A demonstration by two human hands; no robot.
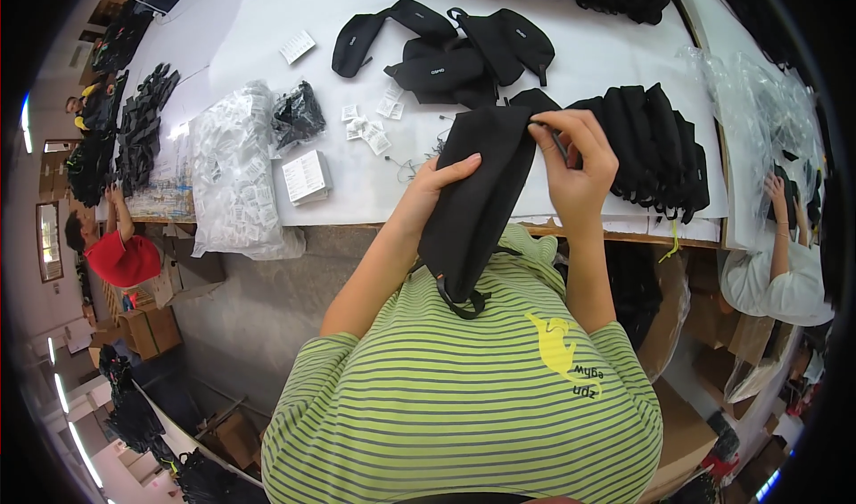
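Note:
A long black fabric pouch (473,196) is held up in front of my chest, tilted, with a small strap loop at its lower end. My left hand (443,178) grips its left side, thumb lying on top and the other fingers hidden behind. At the pouch's upper right corner, my right hand (578,152) pinches the edge between thumb and fingertips. Beyond my hands, several similar black pouches (441,69) lie in a loose heap on the white table. To the right of my right hand stands a row of black pouches (655,143) packed side by side.
Left of me on the white table (241,49) are a clear bag of white tags (234,169), a stack of white cards (306,178), a dark plastic packet (299,113) and loose tags (366,129). Co-workers stand at far left (125,254) and right (774,281).

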